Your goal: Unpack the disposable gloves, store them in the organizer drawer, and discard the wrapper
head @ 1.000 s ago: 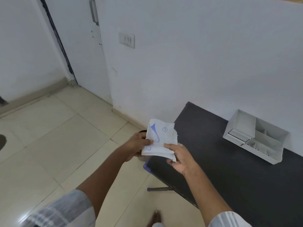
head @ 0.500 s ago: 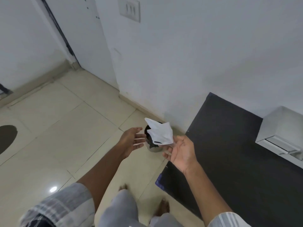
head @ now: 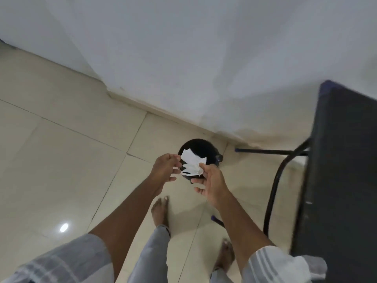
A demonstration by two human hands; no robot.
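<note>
The crumpled white wrapper (head: 191,162) hangs just above the mouth of a small black bin (head: 206,148) that stands on the tiled floor near the wall. My right hand (head: 212,182) pinches the wrapper's right side between thumb and fingertips. On the wrapper's left, my left hand (head: 165,168) has its fingers spread, the tips close to the paper's edge. Neither the gloves nor the organizer drawer are in view.
The black table (head: 346,160) fills the right side, its dark metal legs (head: 273,190) curving down right of the bin. My bare feet (head: 160,211) stand on the cream tiles just short of the bin. A white wall runs behind it.
The view has tipped down from the table to the floor. Both hands have moved over the bin with the wrapper, which is more crumpled, and the left hand has come closer to it.
</note>
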